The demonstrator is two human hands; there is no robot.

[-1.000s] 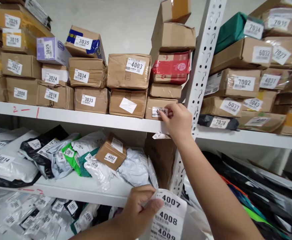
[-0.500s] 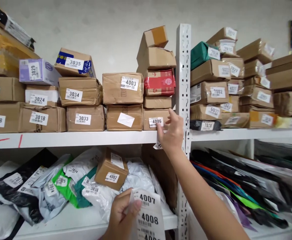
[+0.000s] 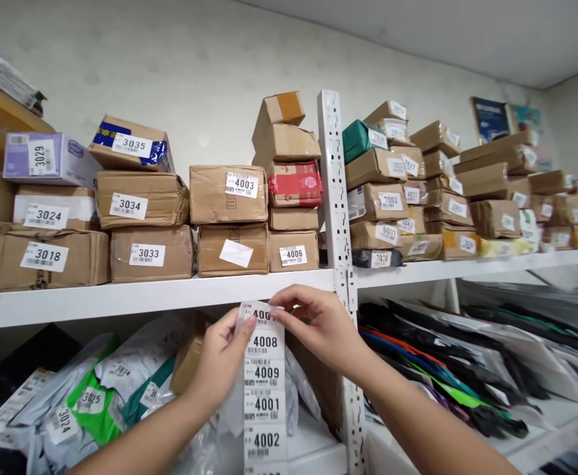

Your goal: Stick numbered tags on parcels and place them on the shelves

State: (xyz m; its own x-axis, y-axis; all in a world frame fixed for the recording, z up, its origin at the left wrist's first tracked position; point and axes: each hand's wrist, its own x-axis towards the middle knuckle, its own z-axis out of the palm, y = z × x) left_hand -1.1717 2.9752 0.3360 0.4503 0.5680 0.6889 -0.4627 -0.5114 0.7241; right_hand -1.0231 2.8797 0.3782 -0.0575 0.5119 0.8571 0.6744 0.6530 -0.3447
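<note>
Left fingers (image 3: pixel 245 328), right fingers (image 3: pixel 293 324) pinching label strip (image 3: pixel 265 373), top number (image 3: pixel 261 315) part-covered, bottom cut off

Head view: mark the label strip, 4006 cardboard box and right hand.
Label strip (image 3: pixel 265 404), head view: on its 4001 label.
4006 cardboard box (image 3: pixel 293 253), head view: front label.
Right hand (image 3: pixel 321 324), head view: near thumb base.

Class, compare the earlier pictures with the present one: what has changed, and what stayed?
The right hand has left the box labelled 4006 and come down to the top of the label strip, which the left hand has raised. Unchanged: the left hand's hold and the box's place on the shelf.
</note>
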